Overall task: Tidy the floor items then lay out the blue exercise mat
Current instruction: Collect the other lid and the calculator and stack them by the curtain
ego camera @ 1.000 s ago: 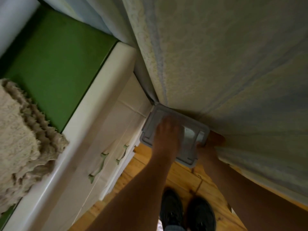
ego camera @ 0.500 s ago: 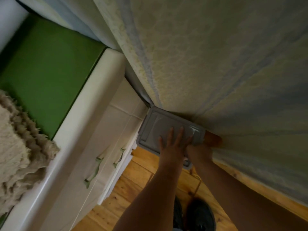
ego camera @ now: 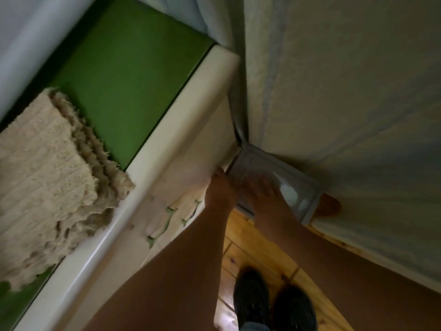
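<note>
A grey lidded plastic box (ego camera: 293,177) sits on the wooden floor, wedged into the corner between the white dresser and the bed, partly under the hanging bed cover. My left hand (ego camera: 218,189) reaches to the box's near left corner, its fingertips touching the edge beside the dresser. My right hand (ego camera: 262,187) lies flat on the lid, blurred by motion. Both forearms hide the box's near side.
A white dresser (ego camera: 181,149) with green handles stands on the left, topped by a green pad (ego camera: 133,75) and a beige shaggy throw (ego camera: 47,168). The bed with a pale cover (ego camera: 346,91) fills the right. My black shoes (ego camera: 274,304) stand on the wooden floor (ego camera: 241,249).
My left hand slid off the lid to the box's left corner. My right hand came from the box's right side onto the lid. The box sits deeper in the corner.
</note>
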The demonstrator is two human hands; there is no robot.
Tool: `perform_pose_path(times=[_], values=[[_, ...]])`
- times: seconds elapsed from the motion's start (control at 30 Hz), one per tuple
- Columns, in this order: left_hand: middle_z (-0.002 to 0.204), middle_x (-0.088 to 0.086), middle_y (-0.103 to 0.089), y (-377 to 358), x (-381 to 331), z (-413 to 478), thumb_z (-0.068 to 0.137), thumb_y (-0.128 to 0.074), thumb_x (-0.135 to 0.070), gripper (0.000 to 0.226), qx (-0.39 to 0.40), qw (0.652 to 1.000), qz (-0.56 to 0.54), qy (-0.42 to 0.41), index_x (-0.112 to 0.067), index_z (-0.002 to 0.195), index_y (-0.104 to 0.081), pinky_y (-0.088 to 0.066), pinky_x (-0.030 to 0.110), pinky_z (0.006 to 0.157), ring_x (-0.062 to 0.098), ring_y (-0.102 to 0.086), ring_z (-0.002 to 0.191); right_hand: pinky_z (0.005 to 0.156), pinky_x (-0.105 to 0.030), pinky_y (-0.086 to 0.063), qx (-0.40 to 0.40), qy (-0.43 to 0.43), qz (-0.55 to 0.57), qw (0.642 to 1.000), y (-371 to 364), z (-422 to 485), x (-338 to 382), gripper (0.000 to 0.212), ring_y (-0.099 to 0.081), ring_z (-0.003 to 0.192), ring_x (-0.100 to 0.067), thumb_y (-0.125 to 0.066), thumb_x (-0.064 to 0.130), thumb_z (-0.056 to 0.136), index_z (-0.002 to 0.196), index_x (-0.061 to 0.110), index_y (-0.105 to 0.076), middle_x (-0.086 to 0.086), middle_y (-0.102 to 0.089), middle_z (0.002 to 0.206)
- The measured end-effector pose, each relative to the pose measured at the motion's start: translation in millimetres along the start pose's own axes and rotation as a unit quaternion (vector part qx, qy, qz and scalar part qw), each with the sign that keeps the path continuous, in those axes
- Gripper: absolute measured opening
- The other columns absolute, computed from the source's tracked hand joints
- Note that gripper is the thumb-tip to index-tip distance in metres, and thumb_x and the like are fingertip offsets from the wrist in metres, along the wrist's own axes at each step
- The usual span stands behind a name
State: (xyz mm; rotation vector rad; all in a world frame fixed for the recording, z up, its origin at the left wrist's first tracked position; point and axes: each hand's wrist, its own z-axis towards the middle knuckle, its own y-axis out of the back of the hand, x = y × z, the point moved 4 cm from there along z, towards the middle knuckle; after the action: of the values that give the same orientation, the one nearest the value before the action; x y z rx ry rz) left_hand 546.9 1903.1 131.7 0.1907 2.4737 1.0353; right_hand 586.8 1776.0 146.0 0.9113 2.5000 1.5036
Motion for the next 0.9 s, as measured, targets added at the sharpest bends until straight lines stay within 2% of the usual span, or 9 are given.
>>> perform_pose_path(times=[0.07, 0.1, 0.27, 0.4, 0.47, 0.6, 0.77, 0.83, 0.9], values=[[0.146, 0.019, -0.045, -3, 6, 12, 0.095, -0.059, -0.037, 0.070, 0.097, 0.993, -0.046, 0.050, 0.001, 0.147, -0.031, -0.037, 0.035, 0.104, 0.032, -0.046, 0.133, 0.122, -0.047, 0.003, 0.016, -0.005, 0.001, 1.000, -1, 2, 0, 0.092, 0.015, 0.148, -0.033, -0.055, 0.021, 0.091, 0.154, 0.020, 0.012, -0.005, 0.018, 0.162], [0.146, 0.020, -0.045, -3, 8, 17, 0.093, -0.062, -0.035, 0.071, 0.108, 0.989, -0.078, 0.062, 0.001, 0.147, -0.032, -0.039, 0.035, 0.105, 0.032, -0.047, 0.132, 0.122, -0.048, 0.001, 0.021, -0.010, 0.004, 1.000, -1, 2, -1, 0.093, 0.015, 0.149, -0.033, -0.055, 0.021, 0.090, 0.154, 0.020, 0.012, -0.006, 0.019, 0.162], [0.124, 0.019, -0.063, -3, 12, 21, 0.080, -0.077, -0.018, 0.055, 0.069, 0.971, -0.211, 0.091, -0.005, 0.129, -0.054, -0.050, 0.041, 0.097, 0.035, -0.061, 0.114, 0.122, -0.048, -0.003, 0.062, 0.007, 0.030, 0.998, 2, 6, -4, 0.094, 0.016, 0.148, -0.033, -0.058, 0.026, 0.089, 0.154, 0.020, 0.010, -0.005, 0.019, 0.162], [0.107, 0.010, -0.070, -1, 1, 2, 0.084, -0.063, -0.024, 0.026, -0.015, 0.992, -0.122, 0.024, -0.018, 0.109, -0.064, -0.047, 0.030, 0.074, 0.032, -0.065, 0.101, 0.122, -0.046, -0.006, 0.082, 0.018, 0.019, 0.996, 3, 16, -8, 0.092, 0.010, 0.149, -0.034, -0.059, 0.025, 0.089, 0.155, 0.019, 0.005, -0.006, 0.012, 0.163], [0.102, 0.006, -0.069, -3, 0, -6, 0.085, -0.056, -0.028, 0.022, -0.032, 0.994, -0.102, 0.016, -0.025, 0.105, -0.063, -0.046, 0.030, 0.071, 0.032, -0.065, 0.097, 0.122, -0.047, -0.006, 0.095, 0.024, -0.005, 0.995, -2, 21, -7, 0.091, 0.010, 0.149, -0.033, -0.059, 0.028, 0.090, 0.155, 0.019, 0.005, -0.005, 0.012, 0.163], [0.107, 0.007, -0.067, -2, -1, -11, 0.087, -0.054, -0.034, 0.028, -0.022, 0.999, -0.030, -0.015, -0.026, 0.113, -0.059, -0.052, 0.036, 0.080, 0.032, -0.063, 0.101, 0.121, -0.048, -0.012, 0.101, 0.022, -0.016, 0.995, -9, 25, -6, 0.079, 0.011, 0.149, -0.033, -0.048, 0.024, 0.095, 0.156, 0.020, 0.002, -0.003, 0.011, 0.163], [0.126, 0.009, -0.058, 14, -15, -6, 0.089, -0.050, -0.022, 0.037, 0.030, 0.983, 0.172, -0.053, -0.014, 0.125, -0.052, -0.048, 0.038, 0.097, 0.030, -0.053, 0.123, 0.122, -0.046, -0.010, 0.103, 0.026, -0.001, 0.994, -3, 22, -8, 0.084, 0.009, 0.150, -0.032, -0.051, 0.029, 0.095, 0.155, 0.018, 0.007, -0.004, 0.012, 0.163], [0.140, 0.013, -0.047, 19, -20, -14, 0.092, -0.053, -0.026, 0.056, 0.060, 0.984, 0.162, -0.053, -0.012, 0.143, -0.038, -0.045, 0.043, 0.102, 0.032, -0.042, 0.133, 0.123, -0.044, -0.008, 0.108, 0.036, 0.041, 0.993, 6, 19, -11, 0.078, 0.005, 0.150, -0.030, -0.050, 0.023, 0.095, 0.155, 0.016, -0.001, -0.008, 0.006, 0.163], [0.148, 0.013, -0.038, 30, -26, -28, 0.091, -0.058, -0.030, 0.074, 0.067, 0.987, 0.129, -0.063, -0.021, 0.154, -0.021, -0.043, 0.046, 0.105, 0.033, -0.035, 0.138, 0.123, -0.043, -0.008, 0.114, 0.007, 0.119, 0.986, 16, 15, -16, 0.084, 0.000, 0.151, -0.029, -0.051, 0.018, 0.094, 0.154, 0.029, 0.007, -0.010, 0.003, 0.163]])
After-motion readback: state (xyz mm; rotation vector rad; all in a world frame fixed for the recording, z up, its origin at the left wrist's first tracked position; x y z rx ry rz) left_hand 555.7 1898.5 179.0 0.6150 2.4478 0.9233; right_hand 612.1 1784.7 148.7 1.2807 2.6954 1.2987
